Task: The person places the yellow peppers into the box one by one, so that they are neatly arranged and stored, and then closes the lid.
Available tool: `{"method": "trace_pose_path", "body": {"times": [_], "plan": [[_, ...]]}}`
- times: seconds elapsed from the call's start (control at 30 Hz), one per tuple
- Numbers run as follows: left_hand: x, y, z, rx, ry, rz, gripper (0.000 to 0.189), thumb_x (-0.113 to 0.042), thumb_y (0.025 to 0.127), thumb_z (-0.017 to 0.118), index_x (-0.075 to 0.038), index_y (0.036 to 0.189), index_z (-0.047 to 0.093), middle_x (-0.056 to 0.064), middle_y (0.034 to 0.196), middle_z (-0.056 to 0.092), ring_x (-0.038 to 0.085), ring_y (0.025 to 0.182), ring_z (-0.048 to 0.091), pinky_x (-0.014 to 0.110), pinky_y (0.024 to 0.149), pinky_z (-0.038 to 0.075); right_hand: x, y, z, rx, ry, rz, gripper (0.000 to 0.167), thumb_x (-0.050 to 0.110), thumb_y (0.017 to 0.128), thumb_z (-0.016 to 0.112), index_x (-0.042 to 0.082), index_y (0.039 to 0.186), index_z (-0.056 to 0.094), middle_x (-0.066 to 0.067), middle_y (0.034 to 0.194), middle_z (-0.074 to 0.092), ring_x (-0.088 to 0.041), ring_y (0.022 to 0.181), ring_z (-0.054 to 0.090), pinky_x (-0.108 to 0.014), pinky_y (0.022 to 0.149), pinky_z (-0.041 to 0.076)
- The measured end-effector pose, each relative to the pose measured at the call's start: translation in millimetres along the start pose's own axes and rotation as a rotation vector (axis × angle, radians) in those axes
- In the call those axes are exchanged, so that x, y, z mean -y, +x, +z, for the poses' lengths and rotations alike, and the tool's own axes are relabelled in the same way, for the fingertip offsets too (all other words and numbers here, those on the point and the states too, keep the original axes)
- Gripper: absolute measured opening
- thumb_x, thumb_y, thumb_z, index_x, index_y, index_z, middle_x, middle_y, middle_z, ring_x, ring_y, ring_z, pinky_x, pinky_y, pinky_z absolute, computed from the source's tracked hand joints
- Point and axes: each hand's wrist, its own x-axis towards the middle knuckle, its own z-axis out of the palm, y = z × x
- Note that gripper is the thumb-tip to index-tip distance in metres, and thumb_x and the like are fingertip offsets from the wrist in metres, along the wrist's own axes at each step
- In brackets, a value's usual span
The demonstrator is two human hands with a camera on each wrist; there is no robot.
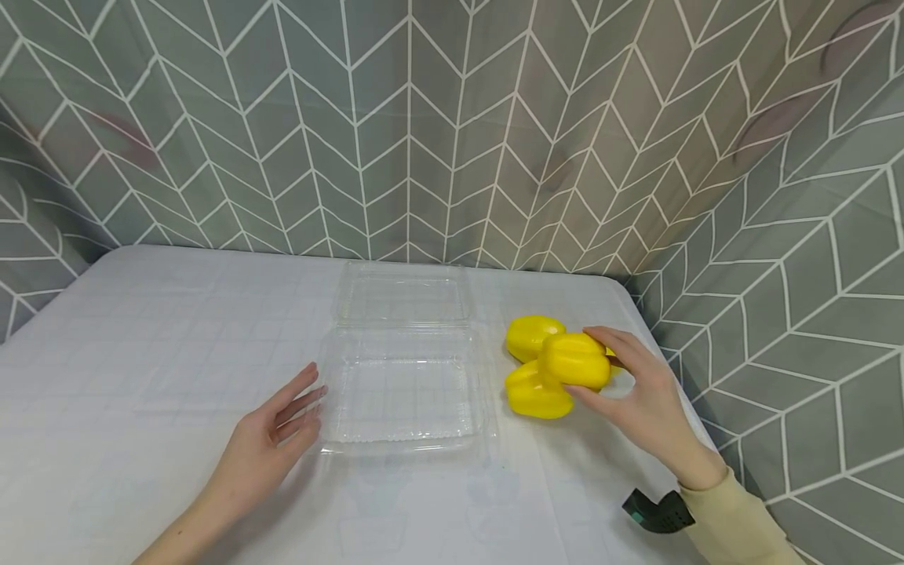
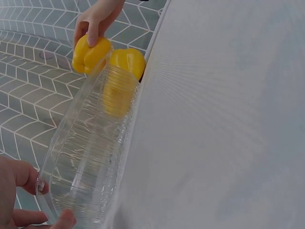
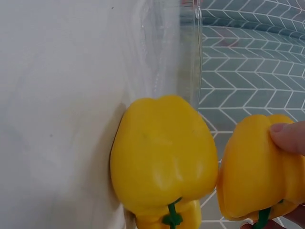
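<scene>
Right wrist view: pinching yellow pepper (image 3: 255,167) at lower right with right hand (image 1: 643,396), long axis near-vertical, stem (image 3: 262,218) downward; left hand (image 1: 264,447) loosely extended beside clear container (image 1: 399,400).

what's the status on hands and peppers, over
Left hand at left edge of clear container. Right hand holding yellow pepper off the table. Container open. Two more peppers between right hand and container.

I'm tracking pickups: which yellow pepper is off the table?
The pepper that the right hand grips between thumb and fingers. It is raised, while the two peppers left of it in the head view rest on the table.
</scene>
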Motion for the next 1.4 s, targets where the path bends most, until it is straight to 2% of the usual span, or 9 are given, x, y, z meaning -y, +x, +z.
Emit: {"method": "trace_pose_path", "body": {"times": [0.33, 0.67, 0.93, 1.2, 1.4], "plan": [[1.0, 0.9, 0.3, -0.003, -0.002, 0.004, 0.057, -0.002, 0.098, 0.06, -0.006, 0.151, 0.041, 0.019, 0.155, 0.042, -0.008, 0.123, 0.055, 0.008, 0.097, 0.05, 12.2, 13.0, 12.5, 0.016, 0.067, 0.018, 0.073, 0.009, 0.067, 0.093, 0.008, 0.132, 0.062, -0.003, 0.13, 0.062, -0.005, 0.112, 0.056, -0.004, 0.091, 0.048], [0.9, 1.2, 0.6, -0.006, -0.002, 0.006, 0.056, 0.0, 0.097, 0.059, -0.004, 0.151, 0.042, 0.019, 0.156, 0.04, -0.008, 0.123, 0.054, 0.009, 0.097, 0.05, 25.6, 22.4, 27.0, 0.045, 0.126, 0.049, 0.069, 0.014, 0.072, 0.092, 0.012, 0.134, 0.061, -0.002, 0.131, 0.061, -0.014, 0.108, 0.058, -0.008, 0.087, 0.052], [0.8, 1.2, 0.7, -0.01, 0.0, 0.011, 0.056, 0.001, 0.097, 0.059, -0.003, 0.15, 0.042, 0.019, 0.156, 0.04, -0.008, 0.123, 0.054, 0.009, 0.097, 0.05, 38.1, 30.1, 38.8, 0.068, 0.148, 0.023, 0.069, 0.016, 0.071, 0.092, 0.013, 0.133, 0.062, -0.001, 0.131, 0.062, -0.014, 0.108, 0.06, -0.018, 0.082, 0.056], [1.8, 0.3, 0.9, -0.008, 0.002, 0.007, 0.057, 0.0, 0.097, 0.059, -0.005, 0.151, 0.041, 0.019, 0.155, 0.041, -0.008, 0.123, 0.055, 0.008, 0.097, 0.05, 48.6, 37.4, 53.8, 0.08, 0.17, -0.031, 0.069, 0.016, 0.07, 0.092, 0.009, 0.132, 0.062, -0.004, 0.131, 0.062, -0.019, 0.115, 0.061, -0.028, 0.09, 0.06], [3.4, -1.3, 1.1, -0.009, 0.0, 0.003, 0.058, 0.0, 0.097, 0.059, -0.007, 0.152, 0.041, 0.018, 0.156, 0.041, -0.008, 0.123, 0.055, 0.007, 0.097, 0.049, 56.1, 39.6, 63.6, 0.102, 0.169, -0.023, 0.069, 0.019, 0.071, 0.092, 0.007, 0.131, 0.062, -0.005, 0.133, 0.062, -0.02, 0.118, 0.06, -0.035, 0.094, 0.059]]}}
